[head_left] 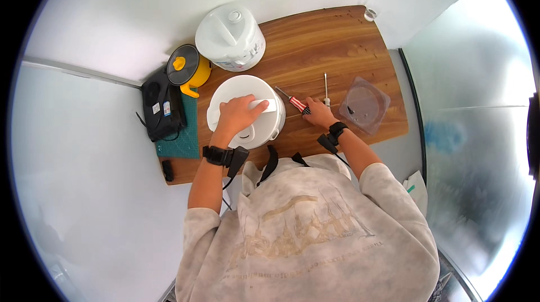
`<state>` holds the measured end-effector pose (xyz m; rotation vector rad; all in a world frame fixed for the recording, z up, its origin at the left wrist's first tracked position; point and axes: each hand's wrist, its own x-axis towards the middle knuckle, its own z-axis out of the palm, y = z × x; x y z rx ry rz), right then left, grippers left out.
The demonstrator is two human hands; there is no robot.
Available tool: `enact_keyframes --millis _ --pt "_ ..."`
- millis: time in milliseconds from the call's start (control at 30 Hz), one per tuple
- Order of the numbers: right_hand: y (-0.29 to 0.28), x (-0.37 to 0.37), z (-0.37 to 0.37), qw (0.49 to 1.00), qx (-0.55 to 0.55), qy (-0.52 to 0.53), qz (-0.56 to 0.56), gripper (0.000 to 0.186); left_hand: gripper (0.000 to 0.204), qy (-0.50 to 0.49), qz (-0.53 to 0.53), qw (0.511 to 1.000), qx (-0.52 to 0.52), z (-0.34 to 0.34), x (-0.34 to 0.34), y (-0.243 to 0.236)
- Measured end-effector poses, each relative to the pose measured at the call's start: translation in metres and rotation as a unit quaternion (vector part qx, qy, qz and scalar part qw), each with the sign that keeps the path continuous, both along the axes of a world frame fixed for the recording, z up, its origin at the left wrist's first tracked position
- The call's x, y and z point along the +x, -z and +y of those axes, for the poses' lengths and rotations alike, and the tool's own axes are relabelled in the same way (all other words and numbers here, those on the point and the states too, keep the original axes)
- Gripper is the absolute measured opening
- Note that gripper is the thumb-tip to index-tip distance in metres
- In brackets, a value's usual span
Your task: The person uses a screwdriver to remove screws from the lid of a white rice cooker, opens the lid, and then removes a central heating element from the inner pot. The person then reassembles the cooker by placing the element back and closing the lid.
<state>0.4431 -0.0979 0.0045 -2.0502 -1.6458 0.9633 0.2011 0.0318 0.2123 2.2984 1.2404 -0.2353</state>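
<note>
A round white rice cooker (258, 130) stands near the front of the wooden table, its carrying handle (265, 106) lying across the top. My left hand (238, 114) is on top of it, with the fingers closed around that handle. To the right, my right hand (319, 114) has its fingers on the end of a screwdriver (297, 103) with a striped red and white grip and a dark blue end. The screwdriver lies low over the table, its shaft toward the cooker. A second screwdriver (325, 85) with a thin metal shaft lies just beyond my right hand.
Another white rice cooker (247, 37) stands behind. A yellow pot (201, 72) with a dark lid and a black appliance (163, 108) are at the left, by a green cutting mat (190, 133). A clear plastic tray (365, 105) with small parts lies right. A small clear cup (370, 15) sits at the far corner.
</note>
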Motion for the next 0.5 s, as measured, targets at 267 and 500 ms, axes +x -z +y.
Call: enact_keyframes --millis 267,500 --pt "0.004 0.002 0.002 1.0 -0.002 -0.007 0.004 0.054 0.06 0.012 -0.011 1.0 0.013 -0.002 -0.006 0.004" --pt "0.008 0.004 0.003 1.0 -0.009 -0.014 0.0 0.056 0.057 -0.055 -0.098 0.985 -0.133 0.013 -0.02 -0.016"
